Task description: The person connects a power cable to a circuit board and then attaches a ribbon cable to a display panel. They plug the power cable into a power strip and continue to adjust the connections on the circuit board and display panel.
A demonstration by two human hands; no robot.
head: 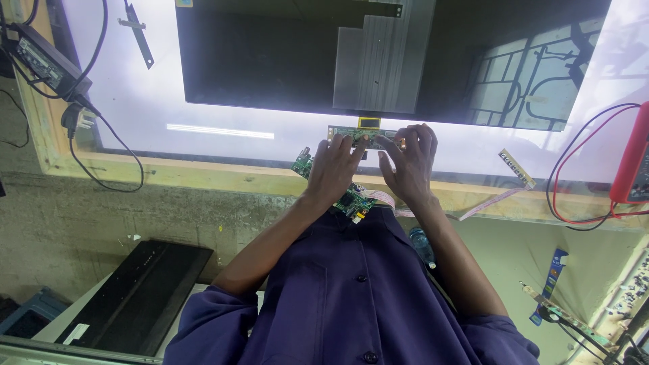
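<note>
bench is a lit white panel [203,101] in a raw wood frame [203,177], glossy and bright. a big dark flat screen [270,61] lies on it, back up, with a ribbed grey metal plate [382,64] in its middle and a small yellow tab [370,122] at its near edge.

thin green strip board [351,133] sits just below that tab, long and narrow, small parts on it. a second green circuit board [304,164], squarish, lies tilted over the wood edge, mostly under the left palm; its lower corner shows near the wrist, where a pale pink flat ribbon [385,198] curls off.

left hand [334,165]: palm down, fingers stretched forward and slightly spread, tips resting on the strip board. not gripping, just pressing flat.

right hand [409,162]: palm down, fingers bent and close together, tips on the right end of the strip board. can't tell if it pinches anything under them.

both forearms run straight forward, near parallel, hands just beside each other.

right edge: red meter [632,159] with red and black leads [574,169]. loose connector strip [516,167] with flat cable near it. left: black power brick [44,57] and cord.
</note>
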